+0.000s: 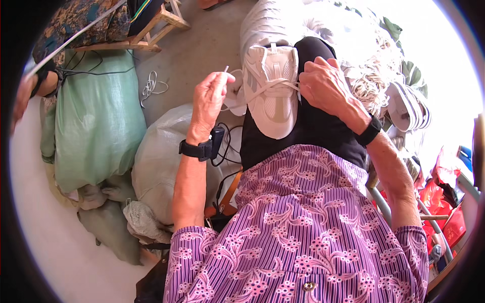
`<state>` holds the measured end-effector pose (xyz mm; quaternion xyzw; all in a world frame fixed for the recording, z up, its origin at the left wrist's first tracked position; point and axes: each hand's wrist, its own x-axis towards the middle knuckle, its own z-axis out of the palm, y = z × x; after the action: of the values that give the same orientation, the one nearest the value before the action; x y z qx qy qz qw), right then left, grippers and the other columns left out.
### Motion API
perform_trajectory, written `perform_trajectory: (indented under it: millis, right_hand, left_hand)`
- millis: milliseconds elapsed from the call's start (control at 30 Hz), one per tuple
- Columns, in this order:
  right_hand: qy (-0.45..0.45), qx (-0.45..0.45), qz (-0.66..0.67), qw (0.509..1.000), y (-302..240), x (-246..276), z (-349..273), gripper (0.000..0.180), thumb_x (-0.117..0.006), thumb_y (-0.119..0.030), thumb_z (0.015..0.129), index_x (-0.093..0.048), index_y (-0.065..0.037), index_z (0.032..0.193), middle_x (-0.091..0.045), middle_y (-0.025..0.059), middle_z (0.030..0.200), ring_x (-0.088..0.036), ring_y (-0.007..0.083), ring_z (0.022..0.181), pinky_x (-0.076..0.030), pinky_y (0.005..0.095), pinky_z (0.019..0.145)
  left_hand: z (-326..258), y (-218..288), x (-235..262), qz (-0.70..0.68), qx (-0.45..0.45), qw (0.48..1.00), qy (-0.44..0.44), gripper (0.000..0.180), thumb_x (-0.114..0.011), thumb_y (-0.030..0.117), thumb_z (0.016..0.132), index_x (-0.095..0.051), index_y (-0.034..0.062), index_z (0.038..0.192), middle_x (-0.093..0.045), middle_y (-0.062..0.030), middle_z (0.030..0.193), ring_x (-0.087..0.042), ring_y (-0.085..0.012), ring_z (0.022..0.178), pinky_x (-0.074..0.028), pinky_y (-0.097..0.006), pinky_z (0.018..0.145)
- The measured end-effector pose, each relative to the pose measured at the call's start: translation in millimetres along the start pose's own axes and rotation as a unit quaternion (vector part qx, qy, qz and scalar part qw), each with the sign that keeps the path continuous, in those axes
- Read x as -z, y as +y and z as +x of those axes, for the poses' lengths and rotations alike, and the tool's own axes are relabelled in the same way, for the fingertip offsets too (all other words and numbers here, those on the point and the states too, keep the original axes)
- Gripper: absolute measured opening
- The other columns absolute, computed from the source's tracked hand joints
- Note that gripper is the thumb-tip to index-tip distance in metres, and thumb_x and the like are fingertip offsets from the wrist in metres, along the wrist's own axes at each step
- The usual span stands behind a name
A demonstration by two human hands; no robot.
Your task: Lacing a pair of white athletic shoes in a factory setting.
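A white and grey sneaker [273,108] lies across my lap on black trousers, its toe toward me. White shoelace [273,87] crosses the lower part of its lacing area. To the left of the shoe, my left hand [211,98] pinches a lace, whose tip pokes up above the fingers. Close against the shoe's right side, my right hand [326,83] is closed with its fingers curled; a bit of lace runs from the shoe to it. What lies inside those fingers is mostly hidden.
Bundles of white laces [371,88] and several stacked shoes [408,107] are at the right. A green sack [98,121] and a whitish sack [161,161] stand at the left. A loose lace [150,88] lies on the floor near a wooden stool [164,22]. Another person's hand [22,103] shows far left.
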<state>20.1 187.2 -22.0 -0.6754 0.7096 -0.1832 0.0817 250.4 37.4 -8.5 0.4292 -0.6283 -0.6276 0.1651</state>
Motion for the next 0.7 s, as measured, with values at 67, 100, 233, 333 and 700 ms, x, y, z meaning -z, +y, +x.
perform_trajectory:
  millis: [67, 100, 233, 333, 700]
  right_hand:
    - [-0.034, -0.008, -0.002, 0.999, -0.2, 0.9, 0.1, 0.014, -0.056, -0.015, 0.072, -0.053, -0.009, 0.06, -0.046, 0.0047, 0.07, -0.047, 0.0224, 0.077, -0.037, 0.0384, 0.071]
    - [-0.038, -0.01, -0.004, 0.999, -0.4, 0.8, 0.5, 0.014, -0.056, -0.015, 0.072, -0.053, -0.009, 0.06, -0.046, 0.0047, 0.07, -0.047, 0.0224, 0.077, -0.037, 0.0384, 0.071]
    - [-0.021, -0.024, 0.005, 0.999, -0.4, 0.6, 1.8, 0.014, -0.056, -0.015, 0.071, -0.052, -0.008, 0.06, -0.047, 0.0047, 0.07, -0.048, 0.0229, 0.076, -0.038, 0.0394, 0.071]
    - [0.0, -0.019, 0.006, 1.0, 0.3, 0.3, 2.1, 0.015, -0.056, -0.015, 0.071, -0.052, -0.008, 0.058, -0.047, 0.0046, 0.069, -0.048, 0.0226, 0.075, -0.037, 0.0387, 0.07]
    - [0.0, -0.013, 0.016, 1.0, 0.3, -6.0, 9.2, 0.013, -0.057, -0.015, 0.069, -0.055, -0.01, 0.057, -0.05, 0.0031, 0.07, -0.048, 0.0212, 0.075, -0.034, 0.0381, 0.071]
  left_hand:
    - [2.8, -3.0, -6.2, 0.03, -0.008, 1.0, 0.002, 0.025, -0.049, 0.026, 0.094, -0.062, 0.0043, 0.091, -0.038, 0.0074, 0.064, -0.033, -0.0011, 0.052, -0.029, -0.016, 0.045]
    - [3.6, -4.5, -9.2, 0.049, -0.015, 0.999, -0.001, 0.026, -0.049, 0.026, 0.094, -0.062, 0.0047, 0.09, -0.039, 0.0079, 0.063, -0.033, -0.001, 0.052, -0.028, -0.016, 0.045]
    - [5.1, -6.0, -17.4, 0.082, -0.03, 0.996, 0.0, 0.028, -0.048, 0.028, 0.094, -0.064, 0.0053, 0.088, -0.037, 0.0084, 0.062, -0.032, -0.001, 0.055, -0.027, -0.017, 0.046]
    - [4.8, -3.8, -18.4, 0.109, -0.032, 0.993, -0.005, 0.03, -0.049, 0.03, 0.094, -0.063, 0.0042, 0.087, -0.041, 0.0064, 0.062, -0.035, -0.003, 0.057, -0.03, -0.02, 0.049]
    - [9.4, -8.7, -33.4, 0.149, -0.063, 0.986, -0.031, 0.032, -0.05, 0.031, 0.092, -0.062, 0.0041, 0.08, -0.042, 0.0058, 0.063, -0.037, -0.0049, 0.059, -0.033, -0.021, 0.053]
